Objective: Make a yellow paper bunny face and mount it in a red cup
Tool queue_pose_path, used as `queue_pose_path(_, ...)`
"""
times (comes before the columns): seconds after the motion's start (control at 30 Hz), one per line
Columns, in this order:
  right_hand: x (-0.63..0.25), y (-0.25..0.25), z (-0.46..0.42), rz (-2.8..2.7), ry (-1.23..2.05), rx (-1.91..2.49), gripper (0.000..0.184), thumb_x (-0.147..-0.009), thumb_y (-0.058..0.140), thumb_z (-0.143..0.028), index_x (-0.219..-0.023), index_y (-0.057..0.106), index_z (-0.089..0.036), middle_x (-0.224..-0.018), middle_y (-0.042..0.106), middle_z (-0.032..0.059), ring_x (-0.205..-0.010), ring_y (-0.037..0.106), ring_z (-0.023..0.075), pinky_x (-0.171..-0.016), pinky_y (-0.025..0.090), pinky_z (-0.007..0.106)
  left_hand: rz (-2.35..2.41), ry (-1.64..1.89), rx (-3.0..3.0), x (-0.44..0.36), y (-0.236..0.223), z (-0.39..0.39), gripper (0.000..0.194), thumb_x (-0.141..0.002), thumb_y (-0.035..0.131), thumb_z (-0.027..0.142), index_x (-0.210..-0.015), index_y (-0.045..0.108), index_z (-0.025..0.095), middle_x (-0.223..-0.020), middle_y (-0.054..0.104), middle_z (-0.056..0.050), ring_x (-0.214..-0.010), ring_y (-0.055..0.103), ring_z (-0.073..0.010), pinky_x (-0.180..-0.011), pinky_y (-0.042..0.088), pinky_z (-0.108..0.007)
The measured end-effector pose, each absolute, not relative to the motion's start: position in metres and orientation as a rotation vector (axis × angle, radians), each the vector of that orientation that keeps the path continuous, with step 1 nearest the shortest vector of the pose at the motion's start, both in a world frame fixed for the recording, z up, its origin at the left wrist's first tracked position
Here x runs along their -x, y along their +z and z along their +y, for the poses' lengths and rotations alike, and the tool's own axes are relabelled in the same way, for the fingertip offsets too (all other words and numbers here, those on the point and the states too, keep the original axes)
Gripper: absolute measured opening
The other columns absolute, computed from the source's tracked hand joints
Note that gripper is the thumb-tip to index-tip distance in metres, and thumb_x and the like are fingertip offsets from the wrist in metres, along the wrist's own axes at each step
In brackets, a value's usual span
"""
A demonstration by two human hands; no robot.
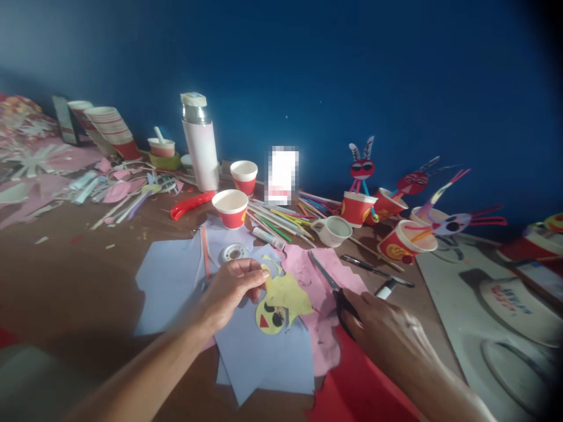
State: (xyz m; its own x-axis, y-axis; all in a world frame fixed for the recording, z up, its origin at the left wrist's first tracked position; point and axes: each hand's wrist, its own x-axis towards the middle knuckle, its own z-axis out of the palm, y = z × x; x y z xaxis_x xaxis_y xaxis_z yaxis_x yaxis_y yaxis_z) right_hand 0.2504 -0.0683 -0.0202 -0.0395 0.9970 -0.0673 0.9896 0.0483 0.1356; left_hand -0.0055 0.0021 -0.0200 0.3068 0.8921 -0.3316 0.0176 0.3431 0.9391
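My left hand (231, 290) pinches the top of a yellow paper cut-out (284, 299) that has a round face with black eyes and a red mouth. The cut-out rests over lilac paper sheets (176, 275) and a pink sheet (325, 275). My right hand (382, 331) is closed round the black handles of scissors (328, 281), whose blades point up and left over the pink sheet. A roll of clear tape (235, 252) lies just beyond my left hand.
Red paper cups (231, 208) and finished cup figures with paper faces (363, 170) stand at the back. A white flask (200, 143), coloured sticks (281, 220), a white mug (332, 230), a marker (387, 288) and paper scraps (118, 190) crowd the brown table. Red paper (352, 381) lies by the near edge.
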Motion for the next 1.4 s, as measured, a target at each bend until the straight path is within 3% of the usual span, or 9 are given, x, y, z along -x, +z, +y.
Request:
queue_pose_path(0.37, -0.234, 0.015, -0.063, 2.286, -0.265, -2.141, 0.017, -0.087, 0.052, -0.027, -0.088, 0.068, -0.025, -0.077, 0.075, 0.0032, -0.07, 0.07, 0.0257, -0.054, 0.038, 0.028, 1.125, 0.74, -1.1, 0.0, -0.024, 0.005, 0.022, -0.073, 0.063, 0.033, -0.063, 0.058, 0.014, -0.047, 0.052, 0.003, -0.045, 0.047, -0.0081, -0.047, 0.031, -0.021)
queue_pose_path(0.43, -0.222, 0.016, -0.06, 2.48, -0.54, -2.232, 0.015, -0.085, 0.055, -0.027, -0.091, 0.068, -0.025, -0.077, 0.073, 0.0006, -0.07, 0.068, 0.0202, -0.06, 0.04, 0.027, 1.117, 0.733, -1.089, -0.002, -0.024, 0.004, 0.022, -0.072, 0.064, 0.033, -0.063, 0.057, 0.014, -0.047, 0.052, 0.004, -0.045, 0.047, -0.0077, -0.047, 0.031, -0.02)
queue_pose_path(0.6, -0.197, 0.006, -0.044, 2.426, -1.57, -2.252, 0.014, -0.08, 0.06, -0.028, -0.069, 0.063, -0.02, -0.059, 0.06, -0.0041, -0.054, 0.049, 0.0105, -0.052, 0.034, 0.022, 1.082, 0.701, -1.061, -0.008, -0.022, -0.002, 0.024, -0.068, 0.066, 0.036, -0.065, 0.056, 0.015, -0.044, 0.053, 0.003, -0.041, 0.046, -0.0078, -0.043, 0.031, -0.019)
queue_pose_path(0.67, -0.19, 0.0, -0.038, 2.384, -1.747, -2.225, 0.013, -0.078, 0.061, -0.028, -0.07, 0.062, -0.019, -0.06, 0.059, -0.0038, -0.054, 0.047, 0.0098, -0.05, 0.033, 0.021, 1.067, 0.681, -1.057, -0.01, -0.023, -0.005, 0.025, -0.067, 0.066, 0.038, -0.065, 0.056, 0.015, -0.045, 0.053, 0.003, -0.04, 0.047, -0.0084, -0.042, 0.031, -0.019)
queue_pose_path(0.97, -0.183, -0.02, -0.031, 2.257, -2.199, -2.126, 0.02, -0.078, 0.057, -0.027, -0.063, 0.047, -0.019, -0.055, 0.046, -0.0062, -0.051, 0.04, 0.0078, -0.049, 0.033, 0.021, 1.012, 0.612, -1.077, -0.009, -0.026, -0.007, 0.027, -0.075, 0.062, 0.038, -0.064, 0.058, 0.014, -0.048, 0.054, 0.001, -0.042, 0.048, -0.0089, -0.043, 0.029, -0.02)
queue_pose_path(1.17, -0.187, -0.016, -0.031, 2.119, -2.407, -2.06, 0.024, -0.079, 0.058, -0.035, -0.064, 0.048, -0.018, -0.056, 0.049, -0.005, -0.051, 0.044, 0.0081, -0.051, 0.035, 0.021, 0.897, 0.575, -1.049, -0.006, -0.025, -0.006, 0.024, -0.075, 0.059, 0.036, -0.073, 0.063, 0.013, -0.058, 0.06, -0.002, -0.047, 0.051, -0.0106, -0.046, 0.034, -0.022)
queue_pose_path(1.4, -0.185, -0.015, -0.026, 2.07, -2.491, -2.079, 0.025, -0.077, 0.062, -0.037, -0.065, 0.05, -0.018, -0.055, 0.049, -0.0056, -0.05, 0.045, 0.0082, -0.05, 0.035, 0.021, 0.964, 0.622, -0.996, -0.003, -0.029, -0.001, 0.017, -0.073, 0.063, 0.031, -0.072, 0.06, 0.014, -0.052, 0.058, 0.001, -0.045, 0.051, -0.0091, -0.044, 0.03, -0.02)
